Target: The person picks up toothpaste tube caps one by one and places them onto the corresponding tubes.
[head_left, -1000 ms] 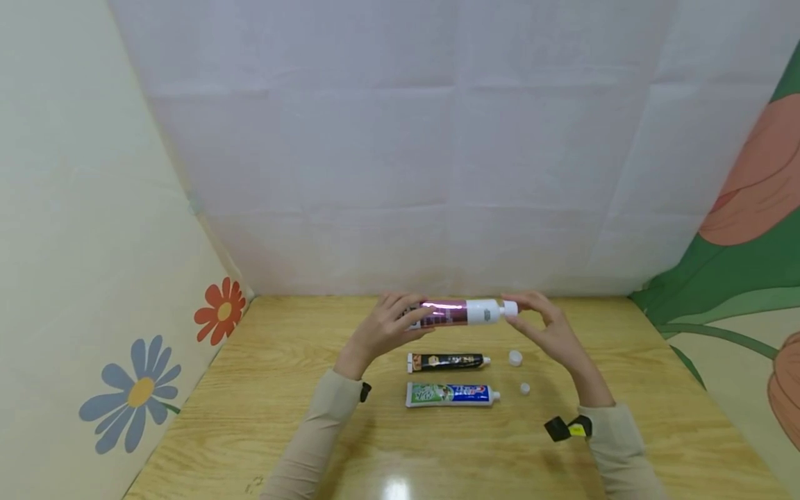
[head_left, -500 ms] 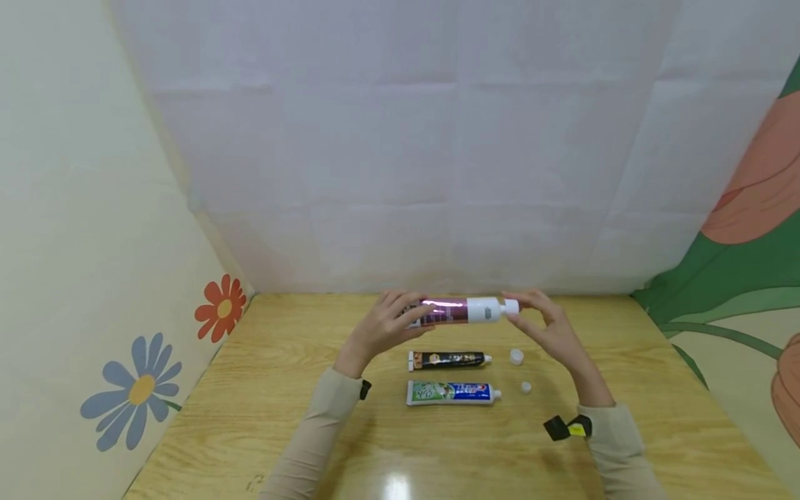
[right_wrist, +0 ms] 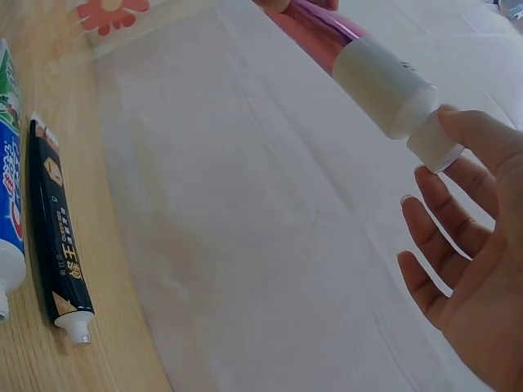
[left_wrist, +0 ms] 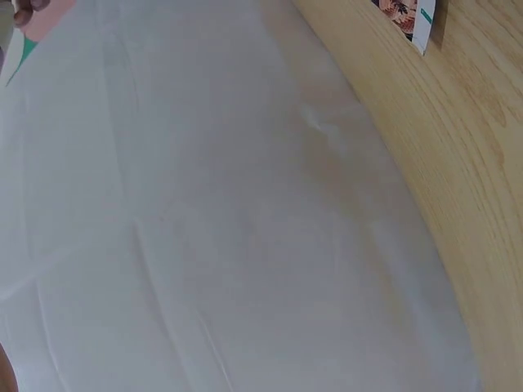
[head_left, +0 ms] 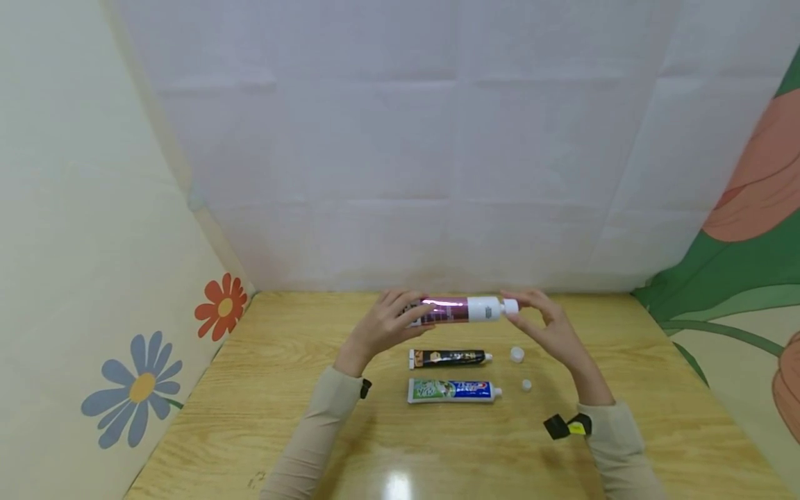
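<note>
A shiny purple and white toothpaste tube [head_left: 447,310] is held level above the far part of the table. My left hand [head_left: 392,322] grips its body near the tail end, which the fingers partly hide. At the other end, my right hand [head_left: 545,328] pinches the white cap [head_left: 510,307] between thumb and index finger. In the right wrist view that cap [right_wrist: 434,144] sits at the tube's neck, while the other fingers are spread loosely. Whether the cap is threaded on, I cannot tell. The left wrist view shows little of the hand.
On the wooden table [head_left: 250,389] below lie a black toothpaste tube [head_left: 450,358] and a green and blue one [head_left: 451,391], both uncapped. A larger white cap [head_left: 517,355] and a smaller one [head_left: 527,385] lie to their right. A white cloth [head_left: 375,173] hangs behind.
Both hands keep their hold on the tube and cap with almost no visible movement. The whole head view has shifted very slightly.
</note>
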Demonstrator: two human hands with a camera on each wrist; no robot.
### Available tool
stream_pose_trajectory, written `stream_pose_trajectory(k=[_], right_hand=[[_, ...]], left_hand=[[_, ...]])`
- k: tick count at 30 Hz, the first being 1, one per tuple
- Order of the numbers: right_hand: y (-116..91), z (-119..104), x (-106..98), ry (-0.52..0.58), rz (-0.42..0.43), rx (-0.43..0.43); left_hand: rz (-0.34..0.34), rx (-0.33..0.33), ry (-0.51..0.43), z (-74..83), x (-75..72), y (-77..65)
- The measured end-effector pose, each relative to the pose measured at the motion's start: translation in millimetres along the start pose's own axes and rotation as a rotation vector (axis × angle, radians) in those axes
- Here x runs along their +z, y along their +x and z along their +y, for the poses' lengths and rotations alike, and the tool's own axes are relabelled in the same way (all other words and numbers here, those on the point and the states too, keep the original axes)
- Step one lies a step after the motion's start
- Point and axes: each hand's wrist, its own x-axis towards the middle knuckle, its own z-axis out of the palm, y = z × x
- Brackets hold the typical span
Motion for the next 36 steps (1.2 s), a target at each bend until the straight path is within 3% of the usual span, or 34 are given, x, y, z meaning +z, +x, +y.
stream_pose_trajectory(k=[16, 36], right_hand=[[0.1, 0.3, 2.5, 0.000, 0.007, -0.006], [-2.7, 3.1, 7.0, 0.018, 0.017, -0.016]], left_hand=[[0.027, -0.024, 0.054, 3.6, 0.6, 2.0], [0.084, -0.028, 0.034, 6.4, 1.3, 2.6]])
